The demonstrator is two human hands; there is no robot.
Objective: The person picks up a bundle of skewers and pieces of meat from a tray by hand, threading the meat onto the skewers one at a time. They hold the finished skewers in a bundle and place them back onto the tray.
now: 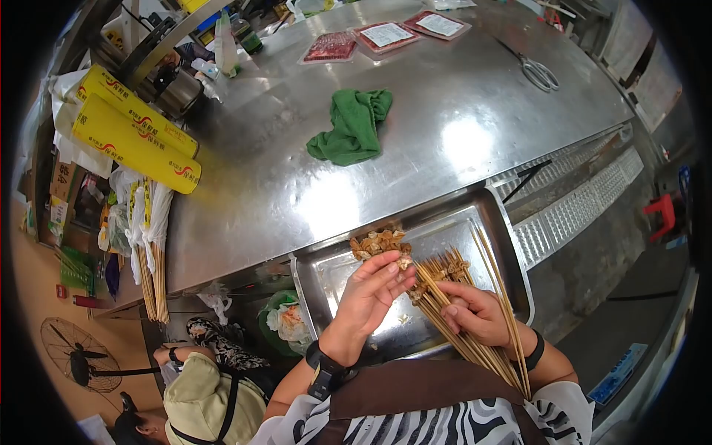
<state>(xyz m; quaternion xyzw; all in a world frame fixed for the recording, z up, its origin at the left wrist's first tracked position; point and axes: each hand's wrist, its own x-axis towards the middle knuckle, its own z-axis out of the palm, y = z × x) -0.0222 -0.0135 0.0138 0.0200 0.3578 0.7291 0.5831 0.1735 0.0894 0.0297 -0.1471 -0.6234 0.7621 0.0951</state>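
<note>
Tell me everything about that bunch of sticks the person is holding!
The bunch of skewers is thin, pale wooden sticks, bamboo by the look of them. The right hand grips them around the middle, over a metal tray. Their far ends carry small brown pieces of food; the bare ends fan out toward the person's apron. The left hand touches the food at the tips with its fingers.

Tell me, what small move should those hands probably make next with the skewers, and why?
Probably slide the meat piece pinched by the left hand down onto a stick, since the right hand grips the bundle of skewers with tips pointing at it, over the metal tray.
</note>
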